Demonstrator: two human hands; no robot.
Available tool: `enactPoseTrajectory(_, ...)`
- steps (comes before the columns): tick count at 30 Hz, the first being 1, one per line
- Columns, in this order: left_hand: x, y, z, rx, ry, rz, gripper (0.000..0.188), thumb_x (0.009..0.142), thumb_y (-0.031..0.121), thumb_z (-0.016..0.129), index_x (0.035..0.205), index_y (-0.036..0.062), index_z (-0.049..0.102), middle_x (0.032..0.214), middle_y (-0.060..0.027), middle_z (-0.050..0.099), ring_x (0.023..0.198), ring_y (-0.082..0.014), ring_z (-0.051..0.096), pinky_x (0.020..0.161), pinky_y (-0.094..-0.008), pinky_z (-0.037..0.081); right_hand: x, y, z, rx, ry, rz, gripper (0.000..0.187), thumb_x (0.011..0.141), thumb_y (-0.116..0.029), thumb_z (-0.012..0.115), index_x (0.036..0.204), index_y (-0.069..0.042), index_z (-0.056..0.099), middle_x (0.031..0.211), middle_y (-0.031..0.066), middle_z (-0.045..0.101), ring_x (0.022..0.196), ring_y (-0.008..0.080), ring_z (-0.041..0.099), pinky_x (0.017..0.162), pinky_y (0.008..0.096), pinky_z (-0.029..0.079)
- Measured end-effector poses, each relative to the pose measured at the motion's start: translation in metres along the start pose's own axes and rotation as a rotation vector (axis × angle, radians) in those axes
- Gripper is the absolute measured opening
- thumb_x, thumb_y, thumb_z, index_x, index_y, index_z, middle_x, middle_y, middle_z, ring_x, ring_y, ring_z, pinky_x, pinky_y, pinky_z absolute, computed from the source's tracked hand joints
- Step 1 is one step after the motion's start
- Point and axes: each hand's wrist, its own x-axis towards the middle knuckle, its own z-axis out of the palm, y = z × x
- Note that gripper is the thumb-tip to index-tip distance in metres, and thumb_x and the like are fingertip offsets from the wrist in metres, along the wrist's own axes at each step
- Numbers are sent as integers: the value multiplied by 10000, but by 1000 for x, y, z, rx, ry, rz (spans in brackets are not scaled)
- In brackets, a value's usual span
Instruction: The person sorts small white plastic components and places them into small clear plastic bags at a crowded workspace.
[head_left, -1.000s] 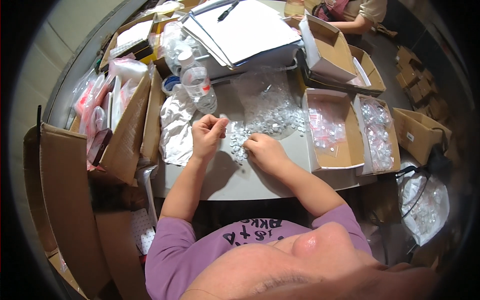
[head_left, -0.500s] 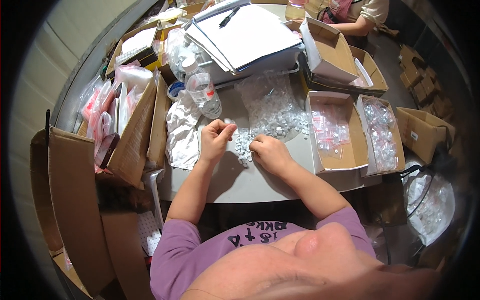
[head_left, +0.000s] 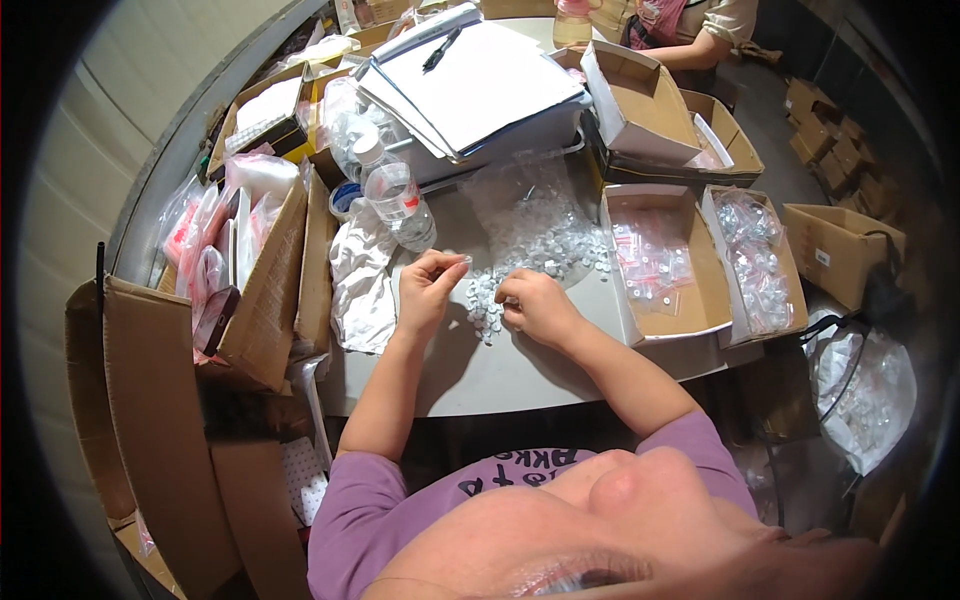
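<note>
My left hand [head_left: 428, 292] is closed in a pinch above the table, left of a pile of small whitish round pieces [head_left: 485, 312]. A small clear thing [head_left: 466, 261] shows at its fingertips, too small to name. My right hand [head_left: 543, 308] rests at the right edge of the pile, its fingers curled down among the pieces. Whatever they grip is hidden. Behind the pile, a large clear plastic bag [head_left: 510, 190] lies with many more such pieces spilling out.
A clear bottle [head_left: 402, 205] and a white cloth [head_left: 362, 285] are on the left. A cardboard box [head_left: 705, 290] of small bags stands right, beside another box [head_left: 745, 270]. Papers [head_left: 470, 85] cover a bin behind. A co-worker's arm [head_left: 690, 52] shows at the far right.
The whole view has shifted slightly. My left hand has turned a little, and the small clear thing now shows beside its fingertips. The right hand's fingers have moved slightly at the pile.
</note>
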Motion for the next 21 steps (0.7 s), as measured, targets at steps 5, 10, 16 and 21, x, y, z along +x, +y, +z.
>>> enactPoseTrajectory(5,0,2,-1,45,-24,25,82,783,10,724,794,3,642,761,14,571,715,-42,524,651,-179,406,5,-2,-5,95,30,38,192,700,-20,631,890,-20,663,835,123,636,728,233,635,691,314,514)
enactPoseTrajectory(10,-1,3,2,41,-11,3,116,751,33,757,797,-11,660,788,5,579,705,-59,558,634,-200,443,9,-3,-11,755,-100,380,138,804,-44,632,923,25,642,822,38,625,731,109,592,689,249,487)
enactPoseTrajectory(16,-2,10,9,451,-73,197,225,695,79,789,871,-17,687,764,-34,566,656,-92,540,606,-215,445,13,-5,-24,1397,-60,651,171,839,-36,621,1006,-22,586,915,22,590,808,94,590,721,241,522)
enactPoseTrajectory(21,-4,7,9,504,-89,197,232,686,103,793,865,-4,692,751,-46,570,661,-117,560,590,-245,457,15,-1,-23,1735,-44,690,180,854,-57,559,1032,-35,554,845,27,545,739,110,558,648,242,502)
